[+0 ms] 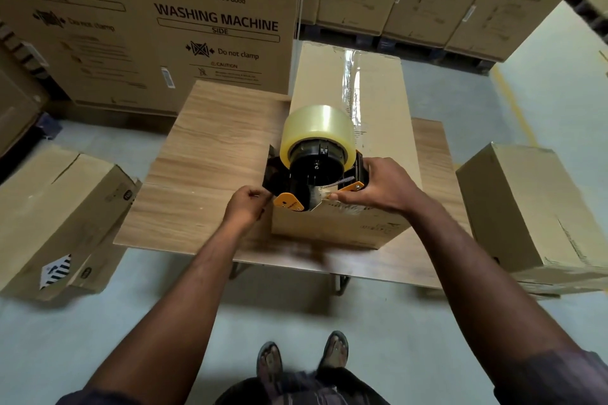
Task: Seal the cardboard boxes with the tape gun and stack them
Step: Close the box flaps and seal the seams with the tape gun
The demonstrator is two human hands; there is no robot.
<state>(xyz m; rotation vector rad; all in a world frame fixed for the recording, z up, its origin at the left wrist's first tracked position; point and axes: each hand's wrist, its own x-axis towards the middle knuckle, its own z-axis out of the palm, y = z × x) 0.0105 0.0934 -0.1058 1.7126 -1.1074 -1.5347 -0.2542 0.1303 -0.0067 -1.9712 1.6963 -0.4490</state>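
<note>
Taping judged nearly done: strip [353, 82] laid along top of box [381, 141] on table [204, 158], tape gun [316, 171] set at near edge, gripped by right hand [381, 187], pinched at left side by left hand [245, 207]. Stacking not begun (two other boxes [59, 207] seen on floor).

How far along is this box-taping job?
Done: a shiny clear tape strip runs along the top of the long brown cardboard box on the wooden table. In hand: the right hand grips the black-and-orange tape gun at the box's near edge, the left hand pinching its side. Left: stacking.
</note>
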